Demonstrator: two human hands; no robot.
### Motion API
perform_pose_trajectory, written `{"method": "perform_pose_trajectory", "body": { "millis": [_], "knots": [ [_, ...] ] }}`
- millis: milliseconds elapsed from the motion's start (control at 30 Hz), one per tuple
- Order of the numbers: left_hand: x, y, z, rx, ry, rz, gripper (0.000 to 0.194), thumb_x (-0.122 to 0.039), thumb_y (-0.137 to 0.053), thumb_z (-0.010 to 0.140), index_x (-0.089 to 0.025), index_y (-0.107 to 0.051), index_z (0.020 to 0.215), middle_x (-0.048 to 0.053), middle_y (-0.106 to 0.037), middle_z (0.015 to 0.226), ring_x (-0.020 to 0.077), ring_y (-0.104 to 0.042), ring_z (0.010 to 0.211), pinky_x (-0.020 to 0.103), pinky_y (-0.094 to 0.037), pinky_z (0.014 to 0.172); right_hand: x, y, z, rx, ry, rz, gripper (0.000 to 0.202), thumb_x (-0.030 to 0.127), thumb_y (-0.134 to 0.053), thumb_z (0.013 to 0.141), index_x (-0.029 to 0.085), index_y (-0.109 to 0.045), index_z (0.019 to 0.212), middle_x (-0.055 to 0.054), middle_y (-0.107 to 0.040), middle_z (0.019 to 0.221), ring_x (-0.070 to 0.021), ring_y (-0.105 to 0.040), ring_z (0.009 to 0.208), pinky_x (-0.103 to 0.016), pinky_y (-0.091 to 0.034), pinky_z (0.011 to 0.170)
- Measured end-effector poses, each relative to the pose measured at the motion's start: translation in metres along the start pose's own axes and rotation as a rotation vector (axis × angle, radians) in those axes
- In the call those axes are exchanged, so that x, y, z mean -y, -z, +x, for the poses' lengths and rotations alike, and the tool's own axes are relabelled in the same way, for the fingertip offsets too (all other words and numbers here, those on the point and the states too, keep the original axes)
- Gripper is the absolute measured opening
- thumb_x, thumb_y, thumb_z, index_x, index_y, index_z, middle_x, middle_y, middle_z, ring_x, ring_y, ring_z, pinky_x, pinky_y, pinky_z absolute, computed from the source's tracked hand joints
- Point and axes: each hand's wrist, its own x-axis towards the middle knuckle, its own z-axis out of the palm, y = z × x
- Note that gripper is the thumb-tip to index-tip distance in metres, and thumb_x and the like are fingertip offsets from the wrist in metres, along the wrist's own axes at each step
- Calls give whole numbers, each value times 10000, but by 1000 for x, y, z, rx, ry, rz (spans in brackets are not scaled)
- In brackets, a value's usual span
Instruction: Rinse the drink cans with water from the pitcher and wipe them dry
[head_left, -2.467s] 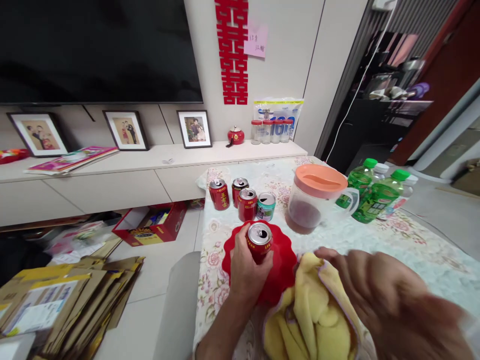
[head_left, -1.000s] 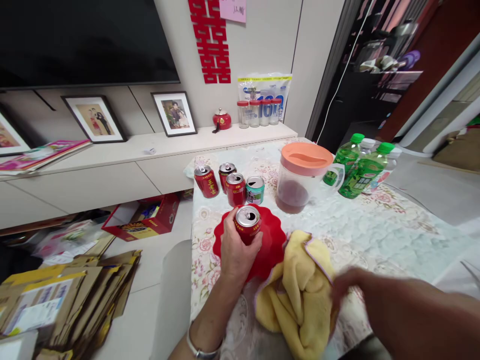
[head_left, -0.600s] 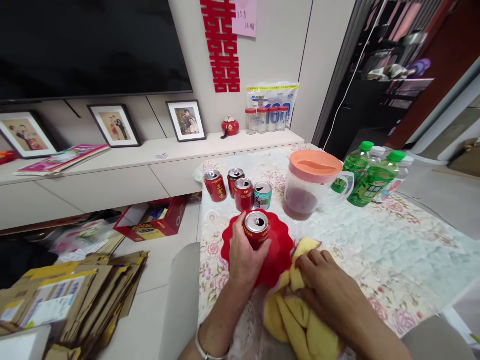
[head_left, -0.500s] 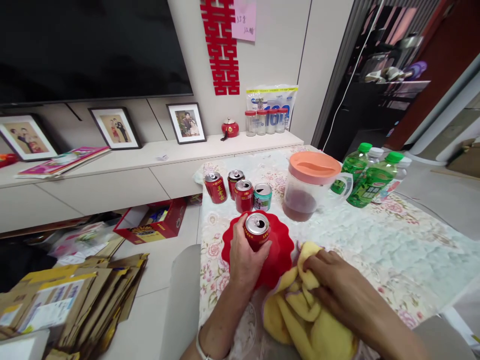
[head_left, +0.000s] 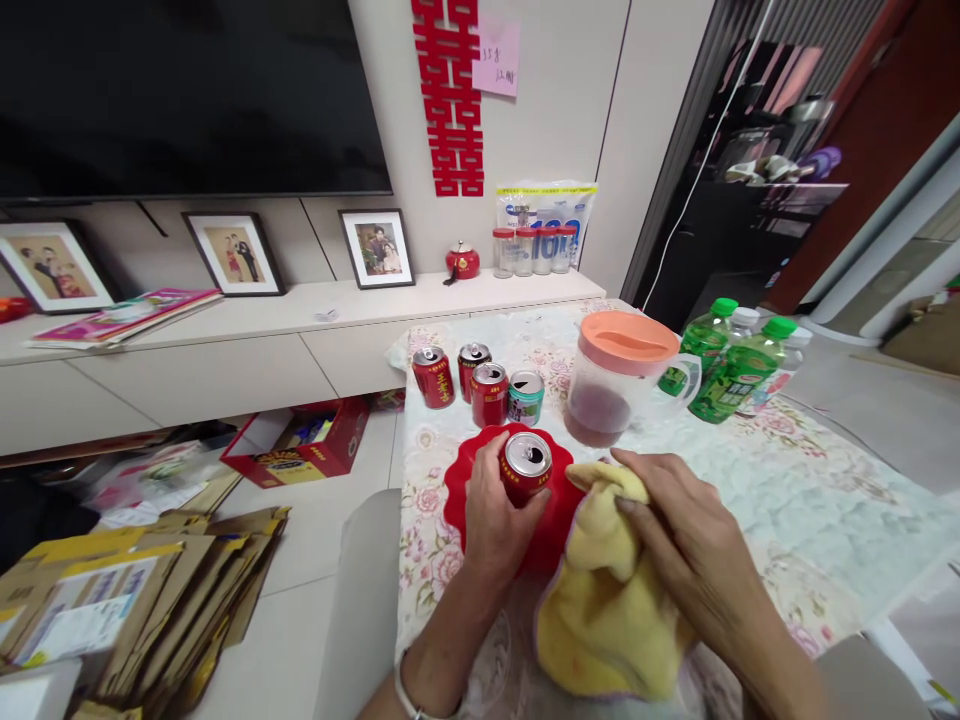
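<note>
Head view: left hand (head_left: 496, 522) wraps red can (head_left: 525, 472), likely light, dentable, best held mid-side; right hand (head_left: 686, 525) pinches yellow cloth (head_left: 611, 615).

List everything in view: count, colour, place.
Table: 1, pale floral, centre
Dish: 1, red, on table
Held can: 1, red, at dish
Cloth: 1, yellow, right of dish
Standing cans: 4, three red, one teal, behind dish
Jug: 1, clear and orange, right of standing cans
Bottles: 4, green and white, right of jug
Cabinet: 1, white, back
Frames: 3, dark, on cabinet
Pot: 1, red, on cabinet
Jars: 4, clear, on cabinet
Television: 1, black, upper left
Cutout: 1, red, upper centre
Note: 1, pink, beside cutout
Box: 1, red, left of table
Cardboard: several, brown, lower left
Left hand: 1, around held can
Right hand: 1, gripping cloth
</note>
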Motion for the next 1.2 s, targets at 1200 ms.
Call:
{"method": "perform_pose_trajectory", "body": {
  "millis": [1200],
  "knots": [
    [0, -6, -3, -8, -19, 98, 676, -286, -746, 750, -228, -508, 1381, 150, -669, 1381, 377, -615, 1320, 586, -458, 1063, -9, -16, 58, 103, -197, 490, 224, 364, -632, 959, 239, -779, 1074, -65, -711, 1041, -237, -673, 1001, -383, -515, 882]
  ]
}}
